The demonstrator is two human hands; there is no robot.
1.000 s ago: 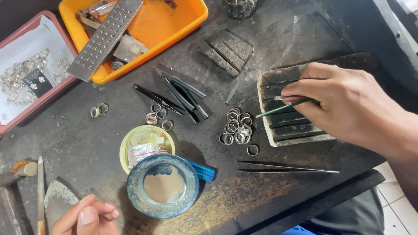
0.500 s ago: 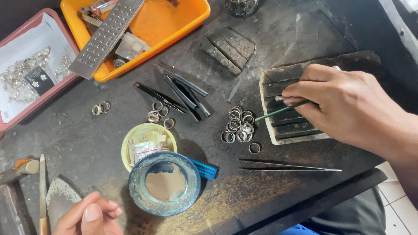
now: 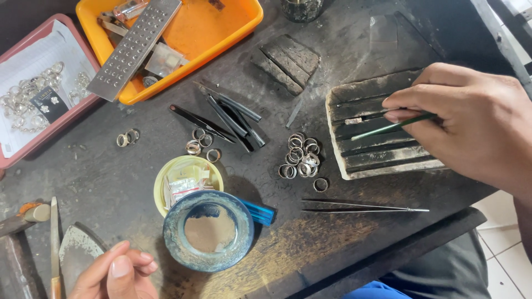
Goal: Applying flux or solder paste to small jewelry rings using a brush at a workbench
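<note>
Dark, scuffed workbench [image 3: 111, 182] seen from above, filling nearly the whole frame, with pale floor tiles showing at lower right.

Right hand [image 3: 471, 127] at right of frame, fingers pinched around a thin green brush [image 3: 393, 126]. Brush tip angled left and down onto a grooved charred block [image 3: 382, 149], just beside a small silvery piece [image 3: 353, 120] lying in one of the upper grooves.

Left hand [image 3: 119, 274] at the bottom left edge, fingers loosely curled with thumb on top, holding nothing visible. Resting near a round blue-rimmed dish [image 3: 208, 230] with a dull brownish centre. Dish overlapping a pale yellow cup [image 3: 185, 180] packed with small clear packets, and a blue plastic piece [image 3: 259, 212] poking out from its right side.

Heap of silver rings [image 3: 299, 156] at centre, left of the grooved block, one ring lying apart just below. A few more loose rings [image 3: 199, 141] left of centre. Several dark tweezers [image 3: 233, 119] fanned out above them. Long fine-pointed tweezers [image 3: 363, 206] lying flat below the block, near the bench edge.

Orange tray [image 3: 210, 33] at upper left centre, holding a long perforated metal plate [image 3: 133, 47] laid diagonally. Red tray [image 3: 33, 99] at far left with a white lining and a tangle of silver pieces. Second dark ridged block [image 3: 288, 61] at upper centre. File-like tools [image 3: 54, 243] and a flat grey blade at lower left.
</note>
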